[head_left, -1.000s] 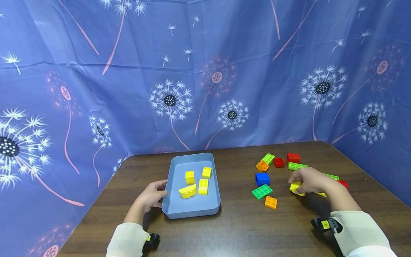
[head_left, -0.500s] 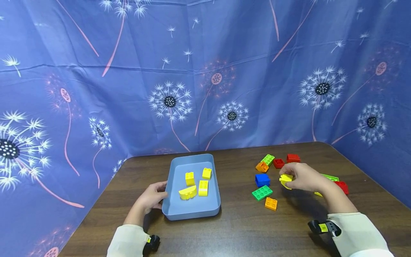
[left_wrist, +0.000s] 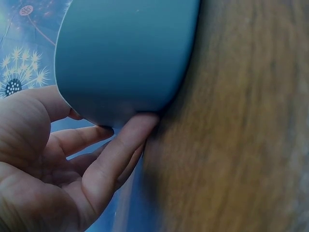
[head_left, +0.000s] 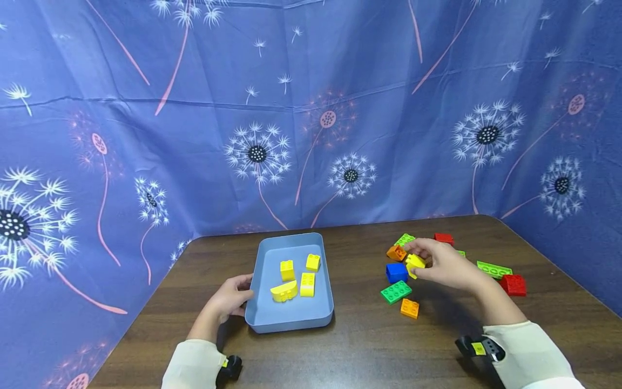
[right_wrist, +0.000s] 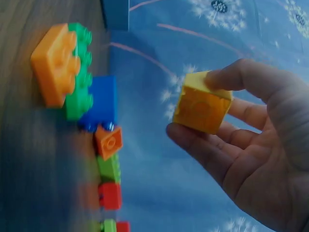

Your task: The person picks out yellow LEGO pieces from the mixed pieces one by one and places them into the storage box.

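My right hand [head_left: 449,265] pinches a yellow toy brick [right_wrist: 202,108] between thumb and fingertips, raised off the table in the right wrist view. Its hollow underside faces that camera. In the head view the hand is just right of a blue brick [head_left: 397,272]. My left hand [head_left: 227,296] grips the left side of a blue-grey tray [head_left: 291,324], thumb at the rim; the left wrist view has fingers [left_wrist: 130,135] low against the tray's outer wall. Several yellow bricks [head_left: 308,284] lie inside the tray, one of them a rounded piece [head_left: 284,291].
Near the right hand lie a green brick [head_left: 396,292], an orange brick [head_left: 410,308], an orange sloped piece [head_left: 396,253] and a light green brick [head_left: 404,240]. Farther right are a flat light green brick [head_left: 494,269] and a red brick [head_left: 513,285]. A patterned blue cloth [head_left: 311,135] hangs behind the table.
My right hand has lifted the yellow brick from the right side of the table and carried it leftward, toward the blue brick. The left hand and tray stay in place.
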Motion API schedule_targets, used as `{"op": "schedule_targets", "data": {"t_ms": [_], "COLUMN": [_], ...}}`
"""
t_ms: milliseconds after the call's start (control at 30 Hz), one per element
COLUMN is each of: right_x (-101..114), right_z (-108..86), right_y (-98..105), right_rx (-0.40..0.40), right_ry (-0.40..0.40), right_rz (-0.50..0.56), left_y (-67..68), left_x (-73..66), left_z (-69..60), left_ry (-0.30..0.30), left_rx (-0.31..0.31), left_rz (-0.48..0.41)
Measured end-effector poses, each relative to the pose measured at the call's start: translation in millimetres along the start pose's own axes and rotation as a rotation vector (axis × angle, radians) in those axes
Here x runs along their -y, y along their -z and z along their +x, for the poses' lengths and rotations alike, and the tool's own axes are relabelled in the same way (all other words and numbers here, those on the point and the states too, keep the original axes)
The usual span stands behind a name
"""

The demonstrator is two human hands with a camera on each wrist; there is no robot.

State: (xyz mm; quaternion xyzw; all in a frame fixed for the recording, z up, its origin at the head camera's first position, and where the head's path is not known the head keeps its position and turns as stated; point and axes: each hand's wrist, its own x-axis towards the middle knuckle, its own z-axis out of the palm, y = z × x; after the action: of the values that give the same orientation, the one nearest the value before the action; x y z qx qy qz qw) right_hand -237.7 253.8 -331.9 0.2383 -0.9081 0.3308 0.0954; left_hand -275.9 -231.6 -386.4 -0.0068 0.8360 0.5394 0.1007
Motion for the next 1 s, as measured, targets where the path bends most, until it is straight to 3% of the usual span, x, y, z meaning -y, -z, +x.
{"op": "schedule_targets", "data": {"t_ms": [333,667,1000], "right_x": [39.4,78.8,112.2], "right_z": [25.6,58.5,82.0], "right_y": [-20.3,-57.7,-100.5], "right_rx": [-0.055,-0.037,0.073], "right_ry": [0.099,0.168,0.213], "right_rz": [0.075,0.229,0.282], "left_y": [1.5,-0.7,-3.0], "left_x": [-1.3,-0.5,2.5], "left_z": [1.3,0.1,-1.6], "left_ry": [-0.006,-0.027,-0.031], "left_rx": [0.000,0.001,0.010], "left_rz": [0.012,-0.011,-0.006]}}
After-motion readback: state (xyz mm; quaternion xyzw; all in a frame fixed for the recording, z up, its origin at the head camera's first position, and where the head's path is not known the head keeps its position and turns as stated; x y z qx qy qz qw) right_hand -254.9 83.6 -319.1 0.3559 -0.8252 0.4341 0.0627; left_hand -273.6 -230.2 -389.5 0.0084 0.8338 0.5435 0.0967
